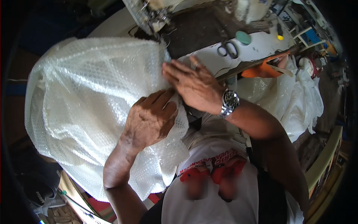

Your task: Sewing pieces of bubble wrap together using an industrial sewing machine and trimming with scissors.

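Left fingers [160, 98] curl at the wrap's [93, 93] right edge, grip unclear; right fingers [179, 71] extend there, near the surface [194, 35], upper centre. Red lettering [228, 156] marks the shirt [238, 194], lower centre.

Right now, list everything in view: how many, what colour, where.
Bubble wrap: one large piece, clear whitish, left and centre
Sewing machine: apparently one, white and metal, top
Table: one, brown and white, upper right
Scissors: one pair, dark, on the table
Disc: one, green, beside the scissors
Screwdriver: apparently one, black and yellow, on the table
Unclear item: one, orange, below the table edge
Plastic sheeting: count unclear, whitish, right
Shirt: one, white and red, bottom centre
Watch: one, silver and black, right of centre
Dim clutter: count unclear, dark, around the rim
Left hand: one, bare, on the bubble wrap
Right hand: one, bare, at the bubble wrap's edge
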Tool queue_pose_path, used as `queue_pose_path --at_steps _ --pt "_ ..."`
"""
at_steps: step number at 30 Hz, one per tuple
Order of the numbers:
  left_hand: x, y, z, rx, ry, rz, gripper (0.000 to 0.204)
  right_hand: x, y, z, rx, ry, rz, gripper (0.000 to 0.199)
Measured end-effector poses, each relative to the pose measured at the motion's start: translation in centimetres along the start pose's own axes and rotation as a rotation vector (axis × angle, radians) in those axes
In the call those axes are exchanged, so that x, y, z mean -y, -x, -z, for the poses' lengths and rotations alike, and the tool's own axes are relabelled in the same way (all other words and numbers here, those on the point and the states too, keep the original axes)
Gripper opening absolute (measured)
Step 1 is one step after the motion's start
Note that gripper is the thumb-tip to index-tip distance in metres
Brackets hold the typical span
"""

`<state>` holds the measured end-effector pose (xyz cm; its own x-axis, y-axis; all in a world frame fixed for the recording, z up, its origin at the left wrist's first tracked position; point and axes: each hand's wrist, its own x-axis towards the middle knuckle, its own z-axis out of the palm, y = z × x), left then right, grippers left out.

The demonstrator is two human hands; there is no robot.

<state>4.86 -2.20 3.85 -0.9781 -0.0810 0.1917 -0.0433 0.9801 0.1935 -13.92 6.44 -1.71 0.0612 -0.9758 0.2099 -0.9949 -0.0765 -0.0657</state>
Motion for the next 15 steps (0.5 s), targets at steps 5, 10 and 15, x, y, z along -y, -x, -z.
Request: queue_pose_path --at_steps 5,10,15 --pt "-0.9 -0.5 -0.5 -0.007 0.03 0.006 0.02 0.0 3.6 0.4 -0.064 -0.083 0.036 0.046" --pt "-2.0 -0.8 0.0 0.032 -0.038 0.011 0.016 -1.2 4.2 -0.7 -0.15 -0.254 0.092 0.039" --pt "-2.1 0.0 -0.1 -0.009 -0.039 0.036 0.02 -8.5 7.4 5.4 -0.287 -0.198 -0.332 0.035"
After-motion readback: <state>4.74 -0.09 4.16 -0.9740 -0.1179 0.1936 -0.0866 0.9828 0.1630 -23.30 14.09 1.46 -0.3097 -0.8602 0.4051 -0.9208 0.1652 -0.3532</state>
